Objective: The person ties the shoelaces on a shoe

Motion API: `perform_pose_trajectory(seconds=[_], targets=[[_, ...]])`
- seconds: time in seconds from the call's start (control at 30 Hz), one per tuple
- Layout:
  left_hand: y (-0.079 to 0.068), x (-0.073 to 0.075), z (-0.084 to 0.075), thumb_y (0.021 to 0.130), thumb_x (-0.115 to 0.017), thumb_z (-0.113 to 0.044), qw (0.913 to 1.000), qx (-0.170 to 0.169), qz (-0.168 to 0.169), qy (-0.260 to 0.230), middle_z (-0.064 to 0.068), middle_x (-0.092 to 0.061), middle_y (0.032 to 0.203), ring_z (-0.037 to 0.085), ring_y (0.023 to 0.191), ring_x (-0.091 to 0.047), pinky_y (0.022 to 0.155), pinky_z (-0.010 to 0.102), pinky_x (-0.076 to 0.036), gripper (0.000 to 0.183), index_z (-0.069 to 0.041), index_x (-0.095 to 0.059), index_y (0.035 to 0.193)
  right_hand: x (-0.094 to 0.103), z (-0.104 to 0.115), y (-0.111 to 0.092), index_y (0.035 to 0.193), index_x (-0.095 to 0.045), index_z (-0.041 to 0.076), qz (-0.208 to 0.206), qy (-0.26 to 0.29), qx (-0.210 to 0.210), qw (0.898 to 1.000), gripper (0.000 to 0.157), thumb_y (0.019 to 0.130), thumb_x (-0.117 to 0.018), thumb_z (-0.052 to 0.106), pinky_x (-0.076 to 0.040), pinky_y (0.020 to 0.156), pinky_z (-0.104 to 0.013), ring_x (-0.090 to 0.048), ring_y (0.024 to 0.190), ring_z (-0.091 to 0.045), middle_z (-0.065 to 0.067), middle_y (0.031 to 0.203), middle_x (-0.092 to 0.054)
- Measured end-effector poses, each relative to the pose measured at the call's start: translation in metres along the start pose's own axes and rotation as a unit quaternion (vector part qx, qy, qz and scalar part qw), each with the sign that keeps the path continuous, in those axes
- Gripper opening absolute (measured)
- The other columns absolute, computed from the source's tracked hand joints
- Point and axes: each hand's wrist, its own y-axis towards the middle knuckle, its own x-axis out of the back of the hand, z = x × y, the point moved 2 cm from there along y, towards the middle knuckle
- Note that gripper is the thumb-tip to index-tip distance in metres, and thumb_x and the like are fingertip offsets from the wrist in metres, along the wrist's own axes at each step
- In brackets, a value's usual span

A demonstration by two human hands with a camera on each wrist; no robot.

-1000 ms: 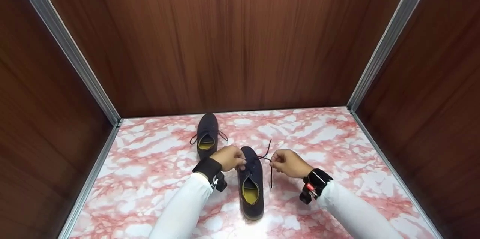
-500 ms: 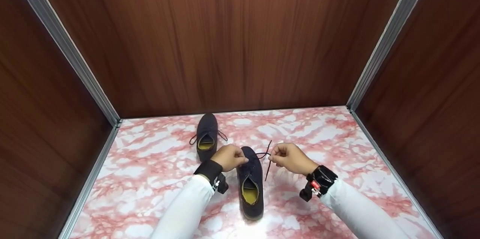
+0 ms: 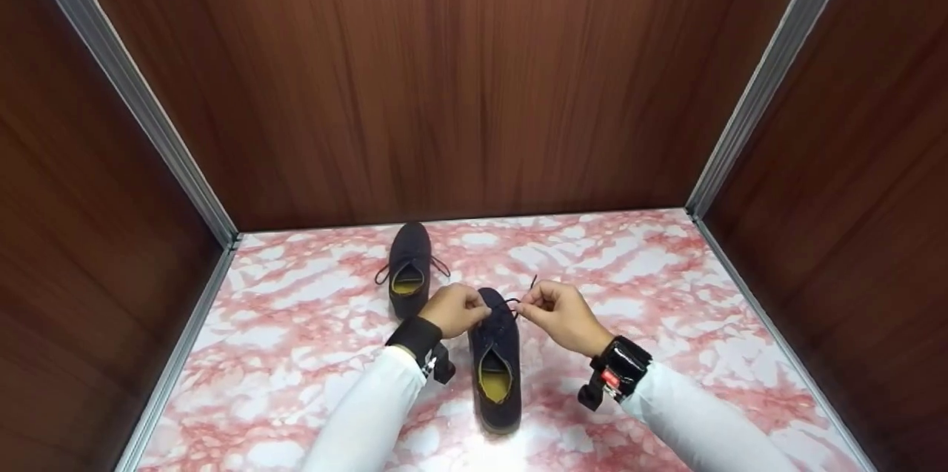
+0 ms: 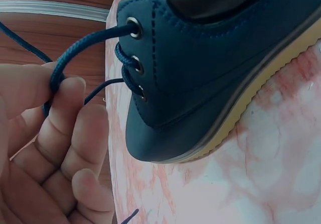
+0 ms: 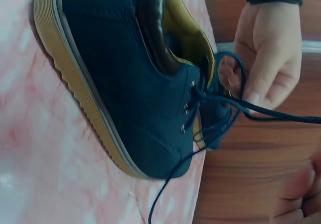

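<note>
A dark blue lace-up shoe (image 3: 506, 344) with a yellow insole stands upright on the floor, toe away from me. Over its laced front, my left hand (image 3: 453, 310) pinches a blue shoelace (image 4: 93, 37), bent into a loop between thumb and fingers in the left wrist view. My right hand (image 3: 564, 318), just right of the toe, pinches another stretch of lace between thumb and forefinger. In the right wrist view, only part of this hand's fingers shows; the lace (image 5: 281, 115) runs taut out of the frame, and a loose end hangs across the toe.
A matching shoe (image 3: 411, 244) stands farther back on the left, its laces in a bow. The floor (image 3: 629, 257) has a red and white marbled pattern. Brown wood-look panels (image 3: 459, 87) with metal corner strips (image 3: 770, 79) enclose three sides.
My right hand has moved left towards the shoe with the lace, and the hanging lace length beside it has drawn in. My left hand has barely moved.
</note>
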Motion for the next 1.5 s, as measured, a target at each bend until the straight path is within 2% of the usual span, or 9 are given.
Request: perform_pose_trajectory(seconds=[0.23, 0.47, 0.6, 0.7, 0.83, 1.0, 1.27, 1.33, 1.5], targets=[[0.0, -0.002, -0.001, 0.095, -0.074, -0.018, 0.9997, 0.002, -0.018, -0.014, -0.001, -0.07, 0.068, 0.005, 0.059, -0.055, 0.062, 0.022, -0.046, 0.02, -0.01, -0.077, 0.077, -0.013, 0.002, -0.004, 0.085, -0.071, 0.004, -0.017, -0.005, 0.019, 1.0, 0.01, 0.091, -0.078, 0.004, -0.037, 0.055, -0.014, -0.046, 0.058, 0.002, -0.008, 0.071, -0.063], [0.0, -0.003, 0.0, 0.094, -0.073, -0.019, 0.9996, -0.004, -0.026, -0.001, 0.0, -0.07, 0.073, 0.004, 0.063, -0.054, 0.064, 0.022, -0.046, 0.02, -0.009, -0.077, 0.078, -0.026, 0.0, -0.01, 0.085, -0.072, 0.012, -0.023, -0.02, 0.091, 0.995, 0.011, 0.091, -0.081, 0.013, -0.045, 0.056, -0.016, -0.053, 0.062, 0.001, -0.004, 0.073, -0.068], [-0.001, -0.003, 0.001, 0.094, -0.073, -0.021, 0.9995, -0.001, -0.031, 0.003, -0.001, -0.069, 0.078, 0.005, 0.067, -0.053, 0.066, 0.022, -0.046, 0.019, -0.01, -0.077, 0.079, -0.034, -0.006, -0.012, 0.084, -0.07, 0.014, -0.035, -0.056, 0.14, 0.988, 0.013, 0.09, -0.082, 0.012, -0.047, 0.058, -0.016, -0.053, 0.065, 0.003, 0.002, 0.073, -0.067], [-0.002, -0.004, 0.002, 0.094, -0.074, -0.022, 0.9994, 0.004, -0.034, 0.003, -0.001, -0.069, 0.081, 0.005, 0.069, -0.053, 0.067, 0.022, -0.046, 0.019, -0.01, -0.077, 0.079, -0.039, -0.009, -0.015, 0.083, -0.069, 0.015, -0.041, -0.087, 0.183, 0.978, 0.016, 0.088, -0.083, 0.009, -0.047, 0.057, -0.016, -0.053, 0.066, 0.003, 0.003, 0.072, -0.065], [-0.004, -0.004, 0.004, 0.094, -0.074, -0.022, 0.9993, 0.002, -0.037, 0.002, -0.003, -0.067, 0.075, 0.005, 0.068, -0.052, 0.065, 0.022, -0.044, 0.02, -0.009, -0.076, 0.078, -0.044, -0.014, -0.02, 0.082, -0.068, 0.015, -0.035, -0.12, 0.219, 0.968, 0.018, 0.085, -0.085, 0.008, -0.046, 0.057, -0.014, -0.054, 0.065, 0.001, 0.004, 0.072, -0.063], [-0.006, -0.006, 0.009, 0.095, -0.073, -0.02, 0.9992, 0.011, -0.03, -0.025, -0.007, -0.062, 0.067, 0.004, 0.062, -0.053, 0.063, 0.021, -0.043, 0.023, -0.008, -0.073, 0.076, -0.046, -0.02, -0.024, 0.081, -0.068, 0.016, -0.018, -0.138, 0.205, 0.969, 0.019, 0.085, -0.085, 0.011, -0.046, 0.057, -0.015, -0.051, 0.065, 0.003, 0.005, 0.072, -0.062], [-0.01, -0.011, 0.015, 0.098, -0.07, -0.017, 0.9978, 0.018, -0.018, -0.062, 0.008, -0.076, 0.074, 0.004, 0.06, -0.059, 0.062, 0.02, -0.048, 0.022, -0.006, -0.073, 0.08, -0.045, -0.026, -0.026, 0.079, -0.064, 0.015, -0.034, -0.141, 0.2, 0.969, 0.023, 0.082, -0.085, 0.006, -0.046, 0.055, -0.015, -0.051, 0.063, 0.004, 0.005, 0.069, -0.061], [-0.011, -0.013, 0.016, 0.098, -0.07, -0.017, 0.9973, 0.019, -0.017, -0.069, 0.01, -0.077, 0.077, 0.009, 0.063, -0.064, 0.062, 0.02, -0.049, 0.021, -0.006, -0.073, 0.081, -0.046, -0.027, -0.028, 0.079, -0.063, 0.015, -0.038, -0.146, 0.202, 0.968, 0.024, 0.081, -0.085, 0.005, -0.045, 0.055, -0.014, -0.051, 0.063, 0.003, 0.005, 0.068, -0.061], [-0.011, -0.015, 0.016, 0.099, -0.069, -0.015, 0.9955, 0.021, -0.015, -0.091, 0.014, -0.078, 0.08, 0.034, 0.074, -0.075, 0.06, 0.018, -0.047, 0.021, -0.003, -0.073, 0.083, -0.051, -0.027, -0.033, 0.077, -0.062, 0.015, -0.063, -0.166, 0.192, 0.965, 0.024, 0.079, -0.084, 0.006, -0.043, 0.054, -0.012, -0.05, 0.062, 0.003, 0.006, 0.067, -0.059]])
